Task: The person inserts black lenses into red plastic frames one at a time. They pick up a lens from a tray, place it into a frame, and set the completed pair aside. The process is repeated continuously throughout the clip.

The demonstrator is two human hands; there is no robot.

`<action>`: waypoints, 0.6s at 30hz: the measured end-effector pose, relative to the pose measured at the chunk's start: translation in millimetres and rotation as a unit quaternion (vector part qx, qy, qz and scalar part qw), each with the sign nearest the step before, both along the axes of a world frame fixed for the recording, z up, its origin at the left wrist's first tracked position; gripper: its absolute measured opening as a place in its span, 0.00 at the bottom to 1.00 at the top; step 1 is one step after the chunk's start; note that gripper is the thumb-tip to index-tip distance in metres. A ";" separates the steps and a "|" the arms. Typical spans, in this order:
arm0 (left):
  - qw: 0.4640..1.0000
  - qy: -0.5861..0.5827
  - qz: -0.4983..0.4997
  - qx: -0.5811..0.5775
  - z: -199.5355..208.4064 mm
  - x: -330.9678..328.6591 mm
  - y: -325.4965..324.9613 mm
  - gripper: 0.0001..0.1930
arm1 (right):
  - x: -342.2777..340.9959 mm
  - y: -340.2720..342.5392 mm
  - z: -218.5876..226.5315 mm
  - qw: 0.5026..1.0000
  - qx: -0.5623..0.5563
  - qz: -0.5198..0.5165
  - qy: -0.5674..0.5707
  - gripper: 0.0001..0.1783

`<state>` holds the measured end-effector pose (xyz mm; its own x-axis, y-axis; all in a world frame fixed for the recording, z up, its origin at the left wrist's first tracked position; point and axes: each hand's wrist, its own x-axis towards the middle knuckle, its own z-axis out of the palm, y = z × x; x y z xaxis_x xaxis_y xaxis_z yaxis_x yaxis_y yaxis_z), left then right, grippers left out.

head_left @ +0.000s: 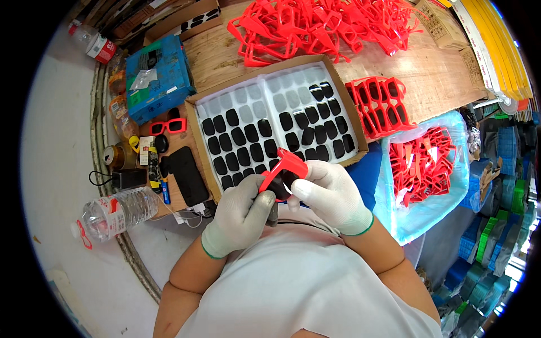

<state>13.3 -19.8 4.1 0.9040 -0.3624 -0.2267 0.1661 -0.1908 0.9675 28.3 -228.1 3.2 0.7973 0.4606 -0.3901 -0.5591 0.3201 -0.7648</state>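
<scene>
Red label with white lettering on a clear bottle at upper left, red-and-white printed label on a large clear bottle at lower left, dark characters on a cardboard box at upper right, small marks on a blue box at upper left, fine print indistinct.

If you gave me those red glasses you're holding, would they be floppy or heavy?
Probably not floppy: the red glasses have thick rims that look like stiff plastic. They're likely light, since the left hand and right hand seem to hold them mostly by fingers and thumbs. They might be a bit slippery, because the red surface looks smooth and shiny.
</scene>
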 end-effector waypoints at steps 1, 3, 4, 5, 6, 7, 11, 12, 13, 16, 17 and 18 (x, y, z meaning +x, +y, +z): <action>1.000 -0.009 0.001 0.003 0.3 -1.4 0.0 0.09 | 1.0 -0.1 3.5 0.999 -0.027 0.003 -0.022 0.12; 0.999 -0.032 0.002 0.022 0.7 -3.3 -0.6 0.08 | 2.3 0.0 7.2 0.994 -0.088 0.009 -0.062 0.11; 0.998 -0.045 0.001 0.039 1.4 -4.2 -1.3 0.08 | 2.9 0.3 8.1 0.989 -0.123 0.014 -0.084 0.11; 0.997 -0.059 0.000 0.056 1.5 -5.0 -1.7 0.08 | 3.5 0.5 9.2 0.981 -0.159 0.020 -0.105 0.11; 0.993 -0.093 0.003 0.072 -0.8 -6.1 -1.7 0.09 | 4.7 0.7 11.1 0.971 -0.198 0.027 -0.128 0.11; 0.988 -0.127 0.005 0.087 -5.1 -8.0 -2.0 0.09 | 3.8 1.1 12.5 0.963 -0.224 0.025 -0.147 0.11; 0.974 -0.192 0.037 0.115 -4.3 -9.5 -9.1 0.09 | -1.4 8.2 16.2 0.936 -0.279 -0.015 -0.215 0.11; 0.971 -0.205 0.045 0.114 -5.4 -10.1 -10.9 0.08 | -4.0 11.1 16.4 0.932 -0.278 -0.033 -0.232 0.11; 0.967 -0.219 0.054 0.115 -7.6 -10.9 -12.0 0.08 | -4.8 11.7 12.4 0.921 -0.292 -0.033 -0.255 0.10; 0.958 -0.249 0.071 0.123 -10.7 -10.3 -15.5 0.07 | -3.8 10.3 -1.3 0.896 -0.329 -0.023 -0.298 0.09; 0.955 -0.258 0.075 0.127 -11.3 -9.3 -16.3 0.06 | -3.6 9.7 -1.6 0.899 -0.324 -0.025 -0.295 0.08; 0.947 -0.278 0.076 0.141 -12.2 -9.3 -16.9 0.06 | -3.5 9.8 -0.8 0.902 -0.319 -0.027 -0.290 0.08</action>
<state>4.0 -36.7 -8.1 0.9489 -0.2143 0.2318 -0.3082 -0.4703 0.8269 24.8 -218.3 2.5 0.9670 0.2446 -0.0718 -0.0022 -0.2736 -0.9619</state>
